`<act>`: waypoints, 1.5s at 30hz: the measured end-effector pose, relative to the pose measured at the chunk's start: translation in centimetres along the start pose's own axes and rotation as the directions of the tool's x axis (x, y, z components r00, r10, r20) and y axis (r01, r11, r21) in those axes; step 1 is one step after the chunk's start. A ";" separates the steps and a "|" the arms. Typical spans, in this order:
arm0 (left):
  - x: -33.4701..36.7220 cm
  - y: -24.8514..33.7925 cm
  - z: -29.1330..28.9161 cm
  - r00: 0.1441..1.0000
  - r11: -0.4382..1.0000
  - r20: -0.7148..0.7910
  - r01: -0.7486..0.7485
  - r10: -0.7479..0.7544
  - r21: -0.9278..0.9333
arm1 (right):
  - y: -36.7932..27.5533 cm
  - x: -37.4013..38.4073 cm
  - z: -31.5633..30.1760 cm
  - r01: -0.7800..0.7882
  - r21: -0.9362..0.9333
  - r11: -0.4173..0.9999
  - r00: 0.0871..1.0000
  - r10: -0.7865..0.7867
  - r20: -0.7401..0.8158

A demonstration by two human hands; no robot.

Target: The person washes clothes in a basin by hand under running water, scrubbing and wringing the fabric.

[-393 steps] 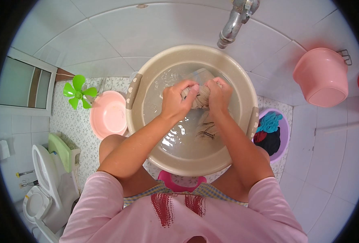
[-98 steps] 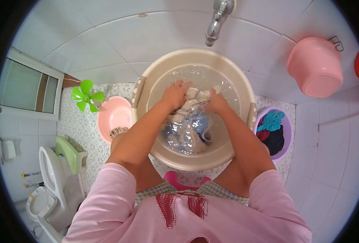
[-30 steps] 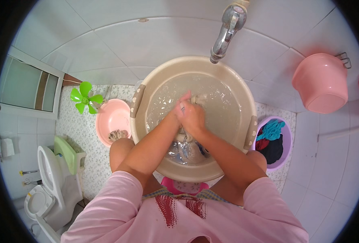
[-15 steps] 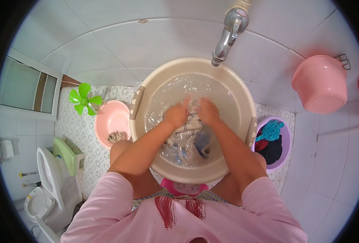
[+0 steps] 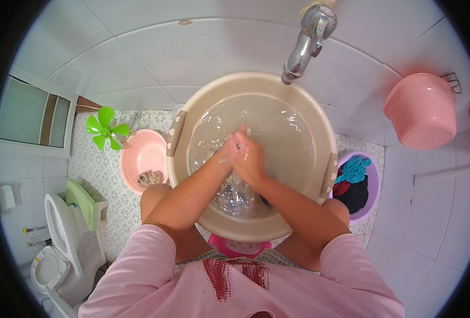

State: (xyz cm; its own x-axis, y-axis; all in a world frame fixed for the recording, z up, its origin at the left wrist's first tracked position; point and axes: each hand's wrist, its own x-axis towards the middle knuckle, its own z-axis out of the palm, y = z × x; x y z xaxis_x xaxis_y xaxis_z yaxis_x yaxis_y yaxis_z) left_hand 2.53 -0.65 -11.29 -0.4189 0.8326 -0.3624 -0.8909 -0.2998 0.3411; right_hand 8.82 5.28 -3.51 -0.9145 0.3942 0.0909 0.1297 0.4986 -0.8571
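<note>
A large beige basin (image 5: pixel 305 204) of cloudy water stands between my knees. My right hand (image 5: pixel 248 160) is closed and pressed against my left hand (image 5: pixel 229 147) over the water, left of the basin's middle. Pale wet cloth (image 5: pixel 238 178) shows under and between the hands; it is bunched in both, and most of it is hidden by the hands and forearms. The left hand's fingers are partly covered by the right. More soaked clothing (image 5: pixel 234 200), pale and dark blue, lies under the water near my wrists.
A chrome tap (image 5: pixel 300 55) juts from the tiled wall above the basin. Left are a pink basin (image 5: pixel 131 153) with a cloth, a green fan (image 5: pixel 105 130) and a toilet (image 5: pixel 61 225). Right are a purple basin (image 5: pixel 374 199) of dark and teal clothes and a hanging pink bucket (image 5: pixel 421 108).
My hands were side by side on the striped cloth; now the right has moved left and down against the left hand. Much of the cloth's striped part has gone from sight.
</note>
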 end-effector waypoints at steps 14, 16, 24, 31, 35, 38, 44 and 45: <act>-3.5 4.8 3.6 0.961 -0.152 0.074 -0.034 0.267 0.988 | 7.5 5.6 -4.6 -0.113 -0.370 0.922 0.990 0.138 0.041; -3.8 4.4 2.4 0.973 0.017 -0.118 0.117 0.200 0.993 | 7.2 5.6 -5.2 -0.055 -0.367 0.929 0.907 0.200 0.370; -5.4 1.8 -0.5 0.904 0.035 -0.424 0.423 0.042 0.905 | 8.8 5.3 -4.1 -0.042 -0.449 0.892 0.876 0.250 0.414; -5.1 2.4 3.4 0.833 -0.278 -0.214 0.396 0.511 0.875 | 8.5 4.7 -3.4 -0.106 -0.183 0.977 0.994 0.110 0.012; -3.4 2.6 2.1 0.822 0.016 0.014 -0.028 0.569 0.999 | 10.3 3.8 -2.1 0.179 -0.285 0.942 0.984 -0.169 0.059; -3.1 3.1 0.9 0.873 -0.404 0.112 0.103 0.476 0.909 | 8.3 4.0 -2.4 -0.070 -0.379 0.923 0.990 0.110 0.086; 0.2 0.3 2.2 0.874 0.954 -0.433 -0.103 0.223 0.283 | 11.8 2.3 0.8 -0.302 -0.325 0.896 0.945 0.327 0.022; 0.0 0.5 3.5 0.878 0.956 -0.428 -0.099 0.215 0.277 | 10.6 2.1 1.3 -0.322 -0.233 0.917 0.945 0.325 -0.028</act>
State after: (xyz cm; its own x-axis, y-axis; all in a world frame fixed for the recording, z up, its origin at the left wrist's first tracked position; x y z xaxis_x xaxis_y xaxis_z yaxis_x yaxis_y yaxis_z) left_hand 2.66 0.84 -8.12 -0.6341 0.4675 -0.6159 -0.7616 -0.2398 0.6021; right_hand 7.76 10.39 -13.11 -0.8114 0.5566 -0.1782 0.5032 0.5103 -0.6974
